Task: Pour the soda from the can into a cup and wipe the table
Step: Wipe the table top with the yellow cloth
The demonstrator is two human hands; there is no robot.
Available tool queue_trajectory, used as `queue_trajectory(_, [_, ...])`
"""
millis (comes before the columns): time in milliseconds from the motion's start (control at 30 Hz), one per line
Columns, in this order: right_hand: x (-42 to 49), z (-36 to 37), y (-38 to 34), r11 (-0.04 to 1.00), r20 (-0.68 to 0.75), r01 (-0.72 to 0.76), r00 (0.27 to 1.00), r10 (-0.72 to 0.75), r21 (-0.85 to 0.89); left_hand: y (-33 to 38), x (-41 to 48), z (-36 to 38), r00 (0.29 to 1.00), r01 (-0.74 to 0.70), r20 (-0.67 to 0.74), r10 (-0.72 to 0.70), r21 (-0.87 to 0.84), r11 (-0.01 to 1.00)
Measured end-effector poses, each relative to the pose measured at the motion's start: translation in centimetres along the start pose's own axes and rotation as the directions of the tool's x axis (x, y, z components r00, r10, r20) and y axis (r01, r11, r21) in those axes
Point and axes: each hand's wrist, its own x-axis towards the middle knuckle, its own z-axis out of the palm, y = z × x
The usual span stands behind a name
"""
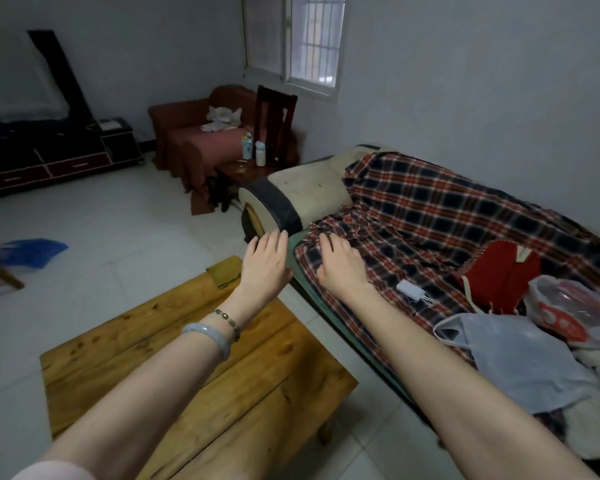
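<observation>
Both my arms reach forward over a low wooden table (174, 362). My left hand (265, 263) hovers with fingers straight, past the table's far corner and near the sofa's armrest (281, 202). My right hand (340, 263) is open too, held over the plaid blanket (430, 216) on the sofa. Neither hand holds anything. No can or cup shows near my hands. A folded olive cloth (224, 273) lies at the table's far corner, just left of my left wrist.
Plastic bags (520, 358) and a red garment (499, 271) lie on the sofa at right, with a small white device (409, 291). Farther back a small table (243, 171) carries two bottles (253, 150) beside a chair. A blue bag (32, 251) lies on the tiled floor.
</observation>
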Motion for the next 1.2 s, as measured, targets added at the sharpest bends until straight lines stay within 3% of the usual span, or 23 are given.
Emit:
queue_trajectory(233, [8.9, 4.1, -1.1, 0.984, 0.055, 0.175, 0.983, -0.177, 0.039, -4.9, 3.5, 3.6, 0.981, 0.179, 0.063, -0.185, 0.082, 0.980])
queue_trajectory(667, [21.7, 13.0, -3.7, 0.868, 0.168, 0.472, 0.853, -0.494, 0.157, -11.3, 7.0, 10.1, 0.834, 0.499, 0.168, -0.525, 0.174, 0.849])
queue_trajectory(867, [24.6, 16.7, -5.4, 0.828, 0.185, 0.537, 0.808, -0.560, 0.160, -14.3, 6.9, 13.4, 0.783, 0.542, 0.221, -0.581, 0.215, 0.812])
queue_trajectory(1200, [30.3, 27.1, -7.4, 0.823, 0.247, 0.533, 0.785, -0.568, 0.196, -21.7, 7.8, 23.7, 0.781, 0.491, 0.308, -0.544, 0.237, 0.839])
